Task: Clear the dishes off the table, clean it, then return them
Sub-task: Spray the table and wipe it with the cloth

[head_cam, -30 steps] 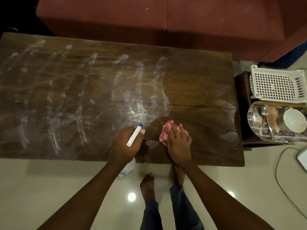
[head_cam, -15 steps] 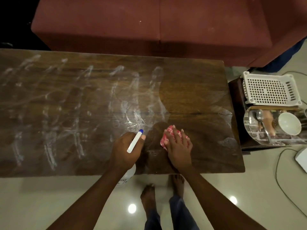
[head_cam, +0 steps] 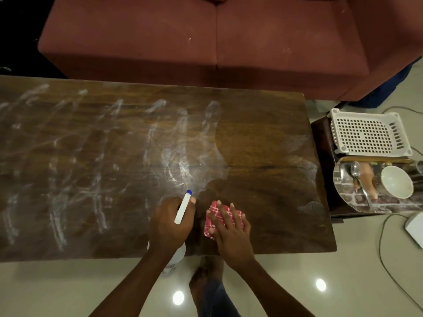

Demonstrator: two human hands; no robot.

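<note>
Two hands working. Right hand (head_cam: 231, 232) flat, pressing soft, limp cloth (head_cam: 217, 217) onto wet counter (head_cam: 263, 138); bunch it to lift. Left hand (head_cam: 170, 221) grip wrapped round spray bottle (head_cam: 182, 210).

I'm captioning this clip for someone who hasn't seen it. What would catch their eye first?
White streaks of cleaner smear the left and middle of the wooden table. At its near edge the right hand presses a red checked cloth, beside the left hand gripping a spray bottle.
</note>
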